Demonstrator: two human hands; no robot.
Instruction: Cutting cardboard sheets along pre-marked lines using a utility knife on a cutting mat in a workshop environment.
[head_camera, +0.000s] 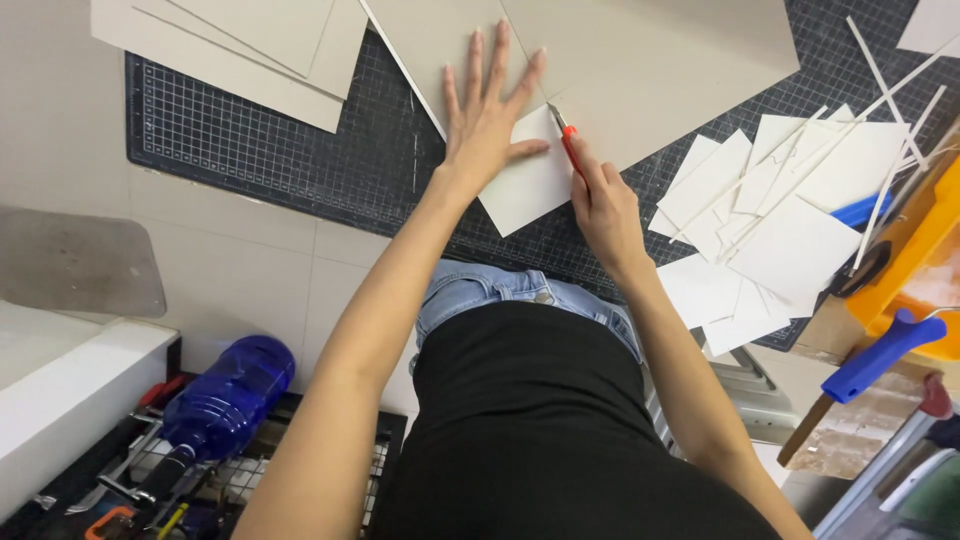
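Hands work close together: left hand (487, 120) splayed flat on the card (600, 70) at the mat's (300, 150) twelve o'clock, right hand (603, 205) gripping the knife (567, 140), whose blade could slip into the nearby left thumb.

Right of mat: I see a pile of white offcuts (770, 210).
Lower left: blue bottle (228, 392) on wire rack (300, 470).
Right edge: blue-handled tool (880, 352).

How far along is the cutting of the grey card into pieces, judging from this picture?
Done: a pile of cut pieces and thin offcut strips lies to the right on the cutting mat. In hand: the left hand presses a card sheet flat while the right hand draws a red knife along it. Left: more uncut sheets wait at the upper left.
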